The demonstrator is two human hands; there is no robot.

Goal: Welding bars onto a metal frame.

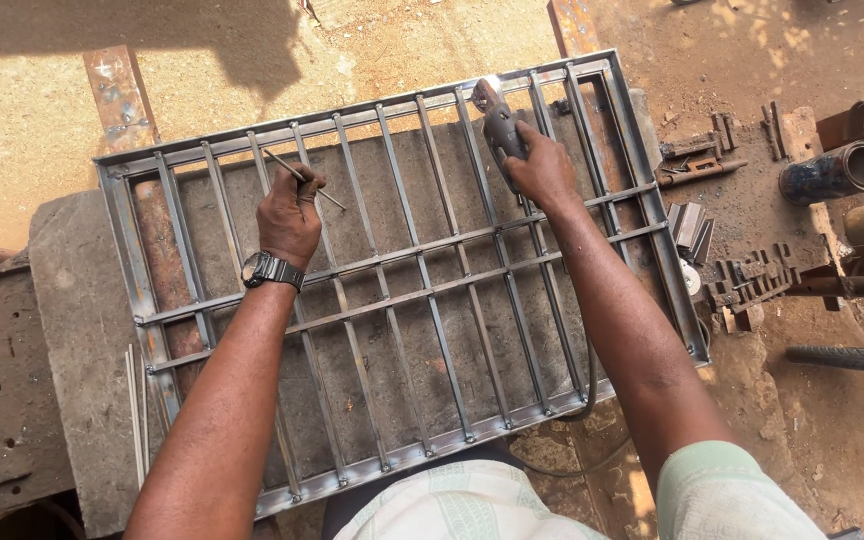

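Note:
A rectangular steel window grille (422, 290) with several upright bars and two cross bars lies flat on a concrete slab. My right hand (542, 172) grips a grey welding electrode holder (500, 128), whose tip touches the grille's far top rail, where a bright spot glows. My left hand (290, 215), with a dark wristwatch on the wrist, pinches a thin welding rod (302, 178) over the bars on the grille's left part.
Spare rods (136, 400) lie on the slab (72, 300) at the left. Metal offcuts and small brackets (742, 280) sit right of the grille. Pipes (837, 172) and a dark bar (847, 355) lie at the far right. A cable (572, 455) runs under the near rail.

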